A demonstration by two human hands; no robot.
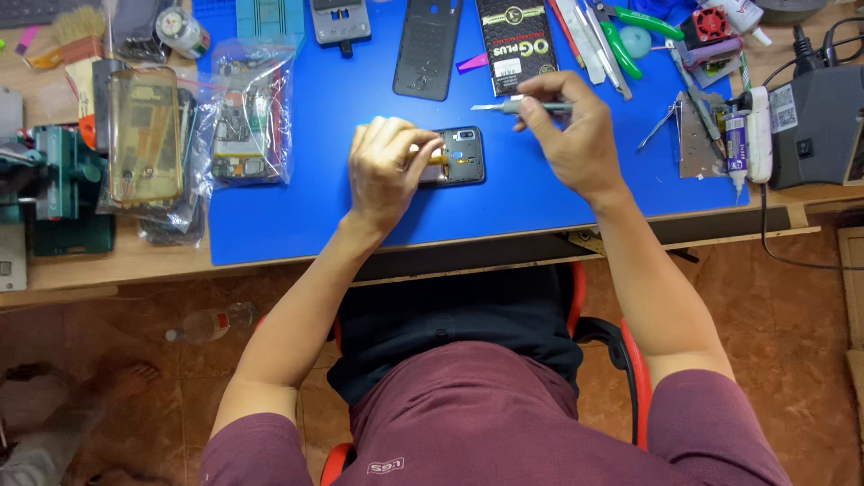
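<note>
An opened black phone [461, 155] lies on the blue work mat [333, 202], its insides showing, with a yellowish strip near my fingers. My left hand [387, 169] rests on the phone's left half and pinches something at its edge. My right hand [571, 135] hovers just right of the phone and grips a slim metal tweezers-like tool [508, 107], whose tip points left above the phone.
A black back cover [427, 47] and a dark flat package [516, 45] lie at the far side of the mat. Clear bags of phone parts [252, 112] sit left. Pliers, tweezers and a glue tube [736, 144] crowd the right, beside a dark power unit [819, 126].
</note>
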